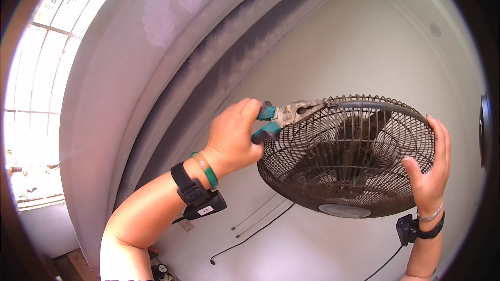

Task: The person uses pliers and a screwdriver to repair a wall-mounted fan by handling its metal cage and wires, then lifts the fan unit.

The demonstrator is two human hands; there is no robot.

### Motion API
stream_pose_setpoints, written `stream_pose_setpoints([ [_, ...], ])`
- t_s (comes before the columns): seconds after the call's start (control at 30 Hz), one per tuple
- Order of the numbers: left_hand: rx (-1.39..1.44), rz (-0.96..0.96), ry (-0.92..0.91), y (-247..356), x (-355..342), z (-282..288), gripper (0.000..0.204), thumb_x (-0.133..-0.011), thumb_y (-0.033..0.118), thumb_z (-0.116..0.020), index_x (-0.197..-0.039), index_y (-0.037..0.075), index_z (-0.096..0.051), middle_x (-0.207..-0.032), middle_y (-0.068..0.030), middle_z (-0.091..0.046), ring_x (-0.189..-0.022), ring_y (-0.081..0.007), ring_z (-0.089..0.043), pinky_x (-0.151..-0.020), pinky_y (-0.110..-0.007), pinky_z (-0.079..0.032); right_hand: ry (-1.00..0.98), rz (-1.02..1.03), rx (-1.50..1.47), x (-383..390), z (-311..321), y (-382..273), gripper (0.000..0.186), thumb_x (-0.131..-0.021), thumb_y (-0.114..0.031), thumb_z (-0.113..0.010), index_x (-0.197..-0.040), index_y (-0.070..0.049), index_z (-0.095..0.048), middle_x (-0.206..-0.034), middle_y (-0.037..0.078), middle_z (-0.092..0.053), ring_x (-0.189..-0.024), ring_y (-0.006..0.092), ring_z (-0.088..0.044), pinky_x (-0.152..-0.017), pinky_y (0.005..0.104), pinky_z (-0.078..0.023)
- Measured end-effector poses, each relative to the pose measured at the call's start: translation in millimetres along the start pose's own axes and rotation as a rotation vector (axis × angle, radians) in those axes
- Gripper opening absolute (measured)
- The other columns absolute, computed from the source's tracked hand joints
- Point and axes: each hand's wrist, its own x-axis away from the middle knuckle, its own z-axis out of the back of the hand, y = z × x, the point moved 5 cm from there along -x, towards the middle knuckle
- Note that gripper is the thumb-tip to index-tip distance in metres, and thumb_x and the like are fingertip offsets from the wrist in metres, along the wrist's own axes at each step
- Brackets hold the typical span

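Observation:
A dark, dusty fan with a round wire cage hangs in front of me, its grey oval badge at the bottom. My left hand is closed round the teal-and-black handles of a pair of worn pliers. The jaws of the pliers meet the cage's rim band at its upper left, by a small metal clip; whether they grip it I cannot make out. At the cage's right side my right hand holds the rim, fingers behind and thumb in front. Blades show through the wires.
Long grey-mauve curtains hang at the left beside a bright barred window. Behind the fan stands a pale wall with a socket and dark cables. A dark round-edged object is at the far right.

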Motion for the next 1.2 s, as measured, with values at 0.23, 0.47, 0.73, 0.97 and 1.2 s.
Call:
stream_pose_setpoints([
  [0.23,0.245,0.374,-0.186,-22,21,9,0.040,-0.064,0.004,-0.058,-0.102,0.003,-0.045,-0.086,-0.0125,-0.052,-0.077,-0.0282,-0.051,-0.071,-0.036,-0.044,-0.024,0.031,0.034,-3,4,-3,0.073,-0.079,-0.041,-0.071,-0.131,0.003,-0.046,-0.129,0.019,-0.051,-0.122,0.0347,-0.048,-0.105,0.0430,-0.035],
  [0.47,0.485,0.807,-0.393,-15,89,5,0.038,-0.068,0.007,-0.061,-0.102,0.006,-0.043,-0.086,-0.0040,-0.050,-0.079,-0.0146,-0.050,-0.073,-0.030,-0.045,0.047,0.079,0.140,8,21,-19,0.063,-0.086,-0.036,-0.064,-0.133,0.002,-0.044,-0.142,0.022,-0.039,-0.133,0.0340,-0.037,-0.111,0.0444,-0.027],
  [0.73,0.123,0.468,-0.438,34,144,1,0.048,-0.067,0.007,-0.065,-0.108,-0.001,-0.040,-0.091,-0.0198,-0.054,-0.084,-0.0373,-0.057,-0.074,-0.044,-0.047,-0.808,-0.305,-1.182,86,-96,-134,0.051,-0.079,-0.018,-0.076,-0.120,0.001,-0.053,-0.096,0.010,-0.065,-0.074,0.0134,-0.062,-0.062,0.0258,-0.050],
  [0.97,0.052,0.319,-0.493,60,137,-19,0.053,-0.066,0.007,-0.072,-0.107,0.001,-0.040,-0.094,-0.0195,-0.052,-0.087,-0.0396,-0.054,-0.076,-0.045,-0.046,-1.018,-0.851,-1.768,115,-147,-176,0.046,-0.087,-0.016,-0.070,-0.122,0.007,-0.049,-0.090,0.003,-0.065,-0.077,0.0067,-0.060,-0.063,0.0224,-0.050],
  [1.2,0.178,0.240,-0.562,47,123,-12,0.073,-0.067,0.032,-0.084,-0.117,0.001,-0.040,-0.098,-0.0171,-0.052,-0.086,-0.0340,-0.055,-0.078,-0.043,-0.045,-0.952,-0.767,-1.849,120,-166,-174,0.024,-0.091,-0.013,-0.063,-0.107,0.005,-0.062,-0.087,0.005,-0.069,-0.079,0.0087,-0.061,-0.092,0.0320,-0.047],
])
